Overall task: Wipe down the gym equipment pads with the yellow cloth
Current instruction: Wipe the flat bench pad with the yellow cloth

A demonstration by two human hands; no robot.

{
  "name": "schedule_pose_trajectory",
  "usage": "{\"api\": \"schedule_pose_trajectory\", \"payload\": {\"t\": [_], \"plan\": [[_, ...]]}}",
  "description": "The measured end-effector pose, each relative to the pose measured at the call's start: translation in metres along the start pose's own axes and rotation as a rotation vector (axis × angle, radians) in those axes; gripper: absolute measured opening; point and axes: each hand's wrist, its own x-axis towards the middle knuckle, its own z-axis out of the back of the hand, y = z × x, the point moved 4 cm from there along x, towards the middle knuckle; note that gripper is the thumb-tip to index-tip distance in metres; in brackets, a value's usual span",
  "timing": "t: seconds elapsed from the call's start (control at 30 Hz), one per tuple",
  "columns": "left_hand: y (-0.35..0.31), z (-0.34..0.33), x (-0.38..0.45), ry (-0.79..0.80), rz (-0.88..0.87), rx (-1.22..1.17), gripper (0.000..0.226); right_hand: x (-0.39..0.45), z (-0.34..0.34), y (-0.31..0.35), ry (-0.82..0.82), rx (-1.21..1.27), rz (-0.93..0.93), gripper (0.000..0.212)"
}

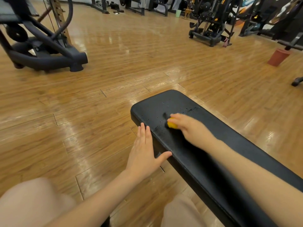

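On the black pad of the bench, near its far end, sits the yellow cloth, bunched small under the right hand. That hand's fingers curl over the cloth and press it to the pad; the hand is blurred, so finer detail of the grip cannot be told. Small water droplets dot the pad just beside the cloth, toward the near-left edge. The left hand lies flat against the pad's left edge, fingers straight and close together, thumb spread out onto the top surface. Both forearms are bare. Below, the person's knees show in pale fabric. Around the bench spreads a glossy wood floor. A dark machine stands at far left, a reddish bin at right, and a green bin far back among racks.
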Motion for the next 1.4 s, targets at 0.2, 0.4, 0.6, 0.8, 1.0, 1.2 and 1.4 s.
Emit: {"api": "schedule_pose_trajectory", "payload": {"t": [0.2, 0.4, 0.6, 0.8, 1.0, 1.2, 1.4], "plan": [[0.003, -0.001, 0.001, -0.007, 0.048, -0.044, 0.116, 0.028, 0.022, -0.095, -0.075, -0.001, -0.384, 0.046], [0.004, -0.004, 0.006, -0.011, 0.043, -0.095, 0.118, 0.031, 0.011, -0.042, -0.088, -0.087, -0.322, 0.044], [0.005, -0.006, 0.006, -0.039, 0.035, -0.177, 0.119, -0.005, -0.005, 0.063, 0.008, -0.085, 0.152, 0.046], [0.009, -0.005, 0.011, -0.04, 0.065, -0.209, 0.128, -0.005, -0.014, 0.06, -0.029, -0.091, 0.216, 0.045], [0.01, -0.003, 0.014, -0.017, 0.074, -0.24, 0.132, 0.019, -0.012, 0.062, -0.024, -0.029, 0.205, 0.043], [0.01, -0.002, 0.015, 0.012, 0.078, -0.269, 0.133, 0.05, -0.002, -0.012, 0.007, -0.021, -0.158, 0.047], [0.011, -0.003, 0.016, 0.015, 0.058, -0.293, 0.131, 0.071, 0.011, -0.071, -0.111, 0.0, -0.477, 0.04]]}}
